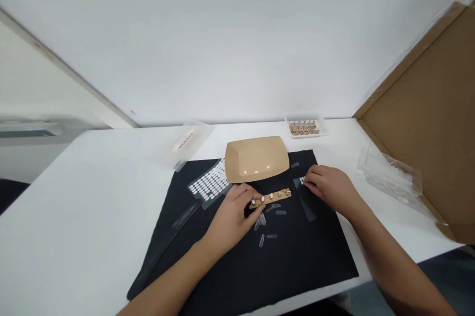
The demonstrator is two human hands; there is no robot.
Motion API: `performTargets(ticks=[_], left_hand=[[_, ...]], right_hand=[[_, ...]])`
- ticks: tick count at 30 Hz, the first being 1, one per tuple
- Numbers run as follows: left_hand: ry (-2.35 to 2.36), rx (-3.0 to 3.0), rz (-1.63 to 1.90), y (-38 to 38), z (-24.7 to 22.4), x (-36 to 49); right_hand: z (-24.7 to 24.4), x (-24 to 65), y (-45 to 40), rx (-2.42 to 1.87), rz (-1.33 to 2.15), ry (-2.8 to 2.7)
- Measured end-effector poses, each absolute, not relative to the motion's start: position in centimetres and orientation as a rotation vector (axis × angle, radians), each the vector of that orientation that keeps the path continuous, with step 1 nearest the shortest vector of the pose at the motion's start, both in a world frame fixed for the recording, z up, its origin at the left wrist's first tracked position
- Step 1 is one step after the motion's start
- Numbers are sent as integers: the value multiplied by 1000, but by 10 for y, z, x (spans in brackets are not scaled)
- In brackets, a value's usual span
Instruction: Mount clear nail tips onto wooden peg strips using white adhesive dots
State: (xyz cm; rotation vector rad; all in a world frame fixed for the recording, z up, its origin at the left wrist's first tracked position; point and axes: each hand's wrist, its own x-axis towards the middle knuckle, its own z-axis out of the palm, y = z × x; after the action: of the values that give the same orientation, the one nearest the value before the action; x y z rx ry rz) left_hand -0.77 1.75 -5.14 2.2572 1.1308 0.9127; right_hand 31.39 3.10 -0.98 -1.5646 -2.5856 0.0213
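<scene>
One left hand, thumb and forefinger pinching the left end of a tan strip set with metal studs, on black cloth over a white surface; one right hand, fingertips gathered at white tabs on a small sheet, whether gripping one could not be told; clear slender pieces, loose, near the strip; one cardboard tray, behind it; work in hand, as judged: steadying the strip while handling tabs, which seemed to call for a fine fingertip hold
</scene>
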Motion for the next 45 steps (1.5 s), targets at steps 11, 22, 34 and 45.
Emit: performTargets(ticks=[11,22,34,45], left_hand=[[1122,2262,916,18,-52,-8],[1121,2263,902,18,-56,-9],[1115,2270,900,18,-58,-10],[1105,2269,907,18,-56,-9]], right_hand=[[-12,295,25,-1624,-244,-2655],[-18,297,29,-1579,-293,-2604],[-24,301,34,-1565,-309,-2553],[-27,308,36,-1547,-101,-2404]])
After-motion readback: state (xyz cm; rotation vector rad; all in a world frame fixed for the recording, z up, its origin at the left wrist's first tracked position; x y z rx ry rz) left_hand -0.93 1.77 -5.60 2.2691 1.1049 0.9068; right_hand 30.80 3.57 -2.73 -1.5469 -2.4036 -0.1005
